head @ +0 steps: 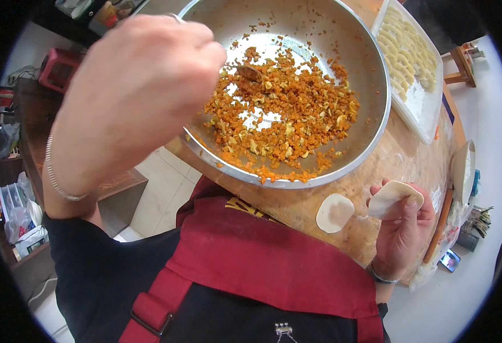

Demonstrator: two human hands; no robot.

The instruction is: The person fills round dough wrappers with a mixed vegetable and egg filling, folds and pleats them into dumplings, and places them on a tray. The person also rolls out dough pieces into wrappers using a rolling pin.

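Note:
Over the left rim of a wide metal basin (377, 128), my left hand (161, 68) is closed around a spoon (249, 73). The spoon's bowl is down in the chopped orange-brown filling (294, 128), which has pale yellow bits in it; my fist hides its handle. To the right of the basin, my right hand (405, 218) holds a round dough wrapper (390, 199), with the thumb in front and fingers behind. The wrapper curves a little and no filling shows on it. Another dough wrapper (335, 213) lies flat on the wooden board (285, 203), left of my right hand.
A white tray (418, 113) with rows of folded dumplings (405, 55) stands at the upper right. Along the right edge are a rolling pin (439, 227), a bowl (464, 171) with white contents and a phone (450, 260). A dark wooden cabinet (122, 193) stands at left.

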